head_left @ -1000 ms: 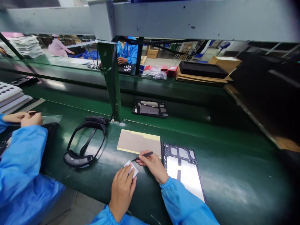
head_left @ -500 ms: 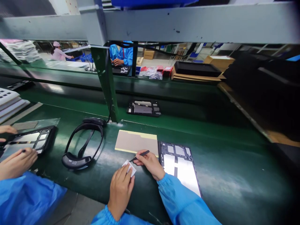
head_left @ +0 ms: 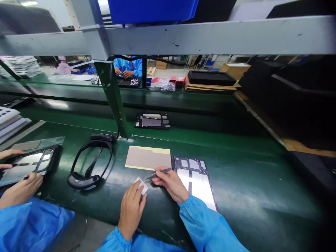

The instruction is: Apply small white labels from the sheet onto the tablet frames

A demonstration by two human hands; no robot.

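Observation:
My left hand (head_left: 131, 206) grips a small white sheet (head_left: 143, 186) low over the green bench, its fingers lying across the near side. Dark tweezers (head_left: 162, 172) are pinched in my right hand (head_left: 170, 183), their tips pointing left toward the sheet but apart from it. Beside my right wrist lies a black device frame with silver panels (head_left: 199, 182), partly covered by my sleeve. A beige sheet with yellow edges (head_left: 148, 158) rests just beyond my hands.
A black headset (head_left: 86, 182) sits to the left. At far left, a co-worker's hands (head_left: 23, 189) touch another device frame (head_left: 42, 161). One more frame (head_left: 152, 120) lies beyond the green post (head_left: 111, 98). A grey beam (head_left: 196, 38) crosses above.
My right hand has drawn the tweezers a little to the right, away from the white sheet. My left hand keeps hold of the sheet. The whole view has shifted slightly.

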